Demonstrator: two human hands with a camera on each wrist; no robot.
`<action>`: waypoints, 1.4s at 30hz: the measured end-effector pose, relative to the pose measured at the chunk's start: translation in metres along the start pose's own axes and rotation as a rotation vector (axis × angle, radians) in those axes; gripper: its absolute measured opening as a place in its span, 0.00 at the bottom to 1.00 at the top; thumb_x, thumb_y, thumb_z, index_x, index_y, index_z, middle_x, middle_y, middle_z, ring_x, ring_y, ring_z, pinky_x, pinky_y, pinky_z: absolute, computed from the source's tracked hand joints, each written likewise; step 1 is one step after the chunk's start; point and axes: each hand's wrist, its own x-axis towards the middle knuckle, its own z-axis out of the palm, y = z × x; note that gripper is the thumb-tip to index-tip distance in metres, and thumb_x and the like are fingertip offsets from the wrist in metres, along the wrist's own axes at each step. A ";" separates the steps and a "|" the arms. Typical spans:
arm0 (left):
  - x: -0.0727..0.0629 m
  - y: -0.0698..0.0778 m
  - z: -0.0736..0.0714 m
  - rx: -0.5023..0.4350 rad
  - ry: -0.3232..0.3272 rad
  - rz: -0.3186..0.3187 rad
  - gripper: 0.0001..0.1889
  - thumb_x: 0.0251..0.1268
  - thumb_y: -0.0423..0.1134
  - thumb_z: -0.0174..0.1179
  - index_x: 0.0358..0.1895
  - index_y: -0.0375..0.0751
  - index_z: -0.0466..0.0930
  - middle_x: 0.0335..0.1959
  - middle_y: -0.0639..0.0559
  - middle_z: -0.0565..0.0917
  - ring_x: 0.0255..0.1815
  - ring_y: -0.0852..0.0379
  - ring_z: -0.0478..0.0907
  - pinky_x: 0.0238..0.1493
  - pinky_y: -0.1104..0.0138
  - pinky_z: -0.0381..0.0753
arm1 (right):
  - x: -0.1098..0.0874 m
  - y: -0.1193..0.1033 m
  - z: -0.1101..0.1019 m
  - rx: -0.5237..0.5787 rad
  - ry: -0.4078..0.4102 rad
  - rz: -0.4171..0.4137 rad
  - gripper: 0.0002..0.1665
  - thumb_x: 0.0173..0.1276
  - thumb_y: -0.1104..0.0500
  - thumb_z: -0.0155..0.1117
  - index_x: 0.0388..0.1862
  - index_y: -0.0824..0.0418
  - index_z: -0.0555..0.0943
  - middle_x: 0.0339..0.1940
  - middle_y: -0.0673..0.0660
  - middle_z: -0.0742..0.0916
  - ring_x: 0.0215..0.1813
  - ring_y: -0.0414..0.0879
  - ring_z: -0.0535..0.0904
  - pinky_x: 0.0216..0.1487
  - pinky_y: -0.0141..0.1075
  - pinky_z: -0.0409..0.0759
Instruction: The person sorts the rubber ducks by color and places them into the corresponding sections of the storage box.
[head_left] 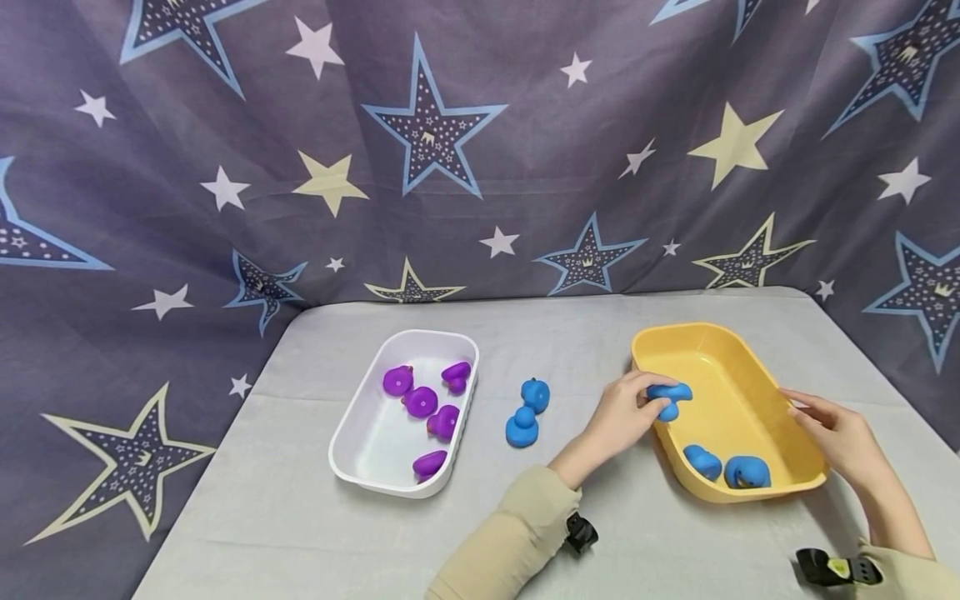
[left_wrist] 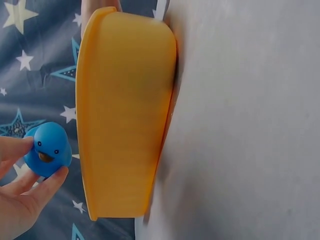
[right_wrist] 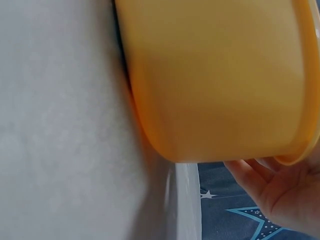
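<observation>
My left hand (head_left: 628,412) pinches a blue rubber duck (head_left: 670,396) between thumb and fingers, over the left side of a yellow bin (head_left: 738,400). In the left wrist view the held duck (left_wrist: 49,147) faces the camera, beyond the bin's rim. At the bin's right side, my right hand (head_left: 836,433) grips the rim; the right wrist view has its fingers (right_wrist: 250,177) against the outer wall under the lip. Inside the bin's near end lie two blue ducks, one at left (head_left: 702,461) and another (head_left: 747,472) at right. The bin stands slightly tilted, with shadow under its base.
Left of the bin, two more blue ducks, a far one (head_left: 535,395) and a near one (head_left: 522,428), sit close together on the grey cloth (head_left: 300,533). Farther left is a white bin (head_left: 367,442) holding several purple ducks (head_left: 421,402). A star-patterned curtain (head_left: 465,225) hangs behind.
</observation>
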 end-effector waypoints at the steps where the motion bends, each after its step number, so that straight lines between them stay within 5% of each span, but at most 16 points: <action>1: 0.000 0.000 0.001 -0.010 -0.002 -0.004 0.11 0.58 0.33 0.57 0.45 0.44 0.79 0.44 0.54 0.77 0.40 0.71 0.71 0.38 0.84 0.69 | 0.000 0.000 0.000 0.001 0.002 -0.001 0.20 0.66 0.57 0.52 0.56 0.62 0.73 0.32 0.23 0.70 0.32 0.16 0.67 0.28 0.18 0.69; 8: 0.002 0.002 0.007 -0.041 -0.007 -0.006 0.11 0.58 0.31 0.56 0.44 0.42 0.79 0.42 0.52 0.77 0.37 0.71 0.72 0.34 0.84 0.70 | -0.001 0.000 0.000 0.006 0.003 0.003 0.20 0.66 0.57 0.52 0.56 0.61 0.74 0.31 0.23 0.71 0.32 0.17 0.67 0.28 0.19 0.69; 17: 0.003 0.003 0.014 0.085 -0.013 0.022 0.11 0.58 0.34 0.57 0.44 0.46 0.80 0.37 0.57 0.77 0.24 0.71 0.65 0.26 0.84 0.66 | -0.001 -0.001 0.001 0.005 0.000 0.014 0.21 0.66 0.56 0.51 0.56 0.63 0.73 0.31 0.23 0.70 0.32 0.17 0.67 0.28 0.19 0.70; 32: 0.003 0.000 0.018 0.089 -0.042 0.033 0.10 0.59 0.35 0.56 0.44 0.46 0.80 0.38 0.56 0.77 0.30 0.72 0.68 0.31 0.86 0.66 | -0.002 0.000 0.001 0.016 0.002 -0.001 0.20 0.66 0.57 0.52 0.56 0.60 0.73 0.31 0.23 0.71 0.32 0.17 0.67 0.28 0.19 0.69; 42: -0.003 -0.004 0.004 0.144 -0.066 0.098 0.11 0.59 0.38 0.56 0.44 0.47 0.79 0.42 0.57 0.78 0.39 0.66 0.73 0.40 0.84 0.66 | -0.001 0.000 0.001 0.019 0.008 -0.009 0.20 0.66 0.57 0.51 0.56 0.61 0.74 0.32 0.22 0.71 0.32 0.17 0.68 0.28 0.18 0.69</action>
